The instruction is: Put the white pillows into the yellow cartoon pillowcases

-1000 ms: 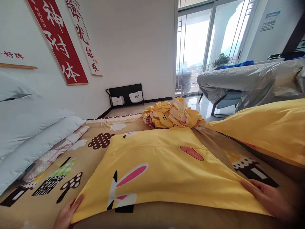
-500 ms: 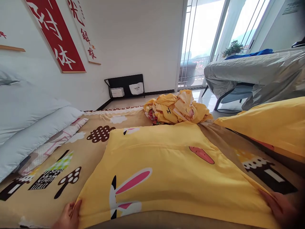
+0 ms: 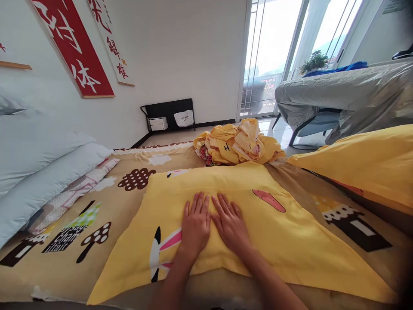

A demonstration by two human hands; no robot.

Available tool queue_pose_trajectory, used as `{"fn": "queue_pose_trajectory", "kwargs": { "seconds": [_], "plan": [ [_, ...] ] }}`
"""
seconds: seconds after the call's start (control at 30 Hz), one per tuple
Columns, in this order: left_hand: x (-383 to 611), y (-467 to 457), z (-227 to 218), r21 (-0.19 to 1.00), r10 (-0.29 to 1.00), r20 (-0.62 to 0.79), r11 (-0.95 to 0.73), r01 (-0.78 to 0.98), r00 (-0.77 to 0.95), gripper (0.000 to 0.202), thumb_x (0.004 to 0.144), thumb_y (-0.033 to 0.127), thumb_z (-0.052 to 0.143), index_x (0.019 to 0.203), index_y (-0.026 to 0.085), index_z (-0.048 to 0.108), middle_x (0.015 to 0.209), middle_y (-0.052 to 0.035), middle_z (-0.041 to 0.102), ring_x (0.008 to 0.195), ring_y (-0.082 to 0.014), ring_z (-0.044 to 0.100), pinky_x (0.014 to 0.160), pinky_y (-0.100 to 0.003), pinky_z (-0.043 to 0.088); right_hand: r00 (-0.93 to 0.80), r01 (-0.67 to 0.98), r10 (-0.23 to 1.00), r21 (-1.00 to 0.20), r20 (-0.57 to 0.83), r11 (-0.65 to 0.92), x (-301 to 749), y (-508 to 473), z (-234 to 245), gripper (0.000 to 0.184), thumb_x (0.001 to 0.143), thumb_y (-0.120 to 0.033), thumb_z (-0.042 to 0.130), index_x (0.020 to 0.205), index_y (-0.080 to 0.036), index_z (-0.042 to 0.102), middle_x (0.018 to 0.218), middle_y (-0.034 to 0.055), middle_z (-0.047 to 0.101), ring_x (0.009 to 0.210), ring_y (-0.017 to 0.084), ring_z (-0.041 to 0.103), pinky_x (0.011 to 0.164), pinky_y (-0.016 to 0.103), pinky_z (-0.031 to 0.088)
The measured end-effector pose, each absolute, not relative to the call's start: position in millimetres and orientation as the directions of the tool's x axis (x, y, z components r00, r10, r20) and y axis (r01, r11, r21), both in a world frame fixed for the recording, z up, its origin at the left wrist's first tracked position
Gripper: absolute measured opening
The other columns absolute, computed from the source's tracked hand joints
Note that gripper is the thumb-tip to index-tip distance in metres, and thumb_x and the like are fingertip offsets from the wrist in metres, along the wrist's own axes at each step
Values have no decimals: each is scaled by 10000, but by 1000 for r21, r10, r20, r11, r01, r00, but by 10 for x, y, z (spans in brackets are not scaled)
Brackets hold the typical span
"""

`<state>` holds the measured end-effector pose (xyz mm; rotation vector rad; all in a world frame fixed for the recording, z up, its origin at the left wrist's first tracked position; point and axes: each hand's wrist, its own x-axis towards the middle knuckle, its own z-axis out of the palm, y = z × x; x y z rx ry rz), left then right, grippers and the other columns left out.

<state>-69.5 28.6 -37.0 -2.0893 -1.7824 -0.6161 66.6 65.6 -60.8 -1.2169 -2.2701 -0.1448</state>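
A yellow pillowcase [image 3: 284, 241] printed with a rabbit and a carrot lies flat on the bed in front of me. My left hand [image 3: 195, 226] rests palm down on its middle, fingers stretched out and slightly apart. My right hand [image 3: 230, 224] lies flat right beside it, fingers spread, thumbs nearly touching. Neither hand holds anything.
The bed sheet [image 3: 129, 189] is tan with cartoon prints. A crumpled heap of yellow fabric [image 3: 235, 144] sits at the bed's far end. A yellow pillow [image 3: 364, 165] lies at the right, pale blue pillows [image 3: 41, 172] at the left. A grey-covered couch [image 3: 342, 99] stands by the glass doors.
Both hands left the near corners of the pillowcase and came together onto its middle, lying flat side by side.
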Motion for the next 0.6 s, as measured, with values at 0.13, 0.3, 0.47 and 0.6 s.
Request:
{"fn": "queue_pose_trajectory", "kwargs": {
  "seconds": [0.13,0.3,0.47,0.6],
  "plan": [
    [-761,310,-637,-13,845,511,-175,984,157,521,945,323,384,1461,261,338,1533,-39,309,1415,-209,278,1157,-418,207,-489,791,780,-179,390,585,901,759,-887,591,971,-498,284,1503,-246,241,1553,46,226,1423,210,241,1125,432,262],
    [-1059,134,-673,30,863,501,-92,995,65,555,932,359,421,1472,287,310,1543,-55,287,1413,-235,281,1161,-440,182,-414,861,863,-184,289,474,1675,744,-1102,604,968,-519,254,1512,-262,196,1552,26,242,1423,193,239,1137,441,257],
    [-1719,-213,-806,159,859,432,227,961,-274,585,941,463,330,1480,239,298,1551,-75,271,1432,-238,230,1161,-457,171,-262,942,884,-99,386,322,2566,645,-1363,647,941,-551,249,1493,-214,277,1519,76,330,1387,248,325,1099,480,315],
    [-2389,-721,-996,262,776,270,510,819,-570,630,935,512,210,1482,208,284,1540,-93,299,1431,-231,230,1145,-478,199,-186,964,860,-83,475,254,2900,485,-1441,651,921,-532,224,1464,-193,341,1484,103,392,1376,304,333,1101,546,263]
  ]
}}
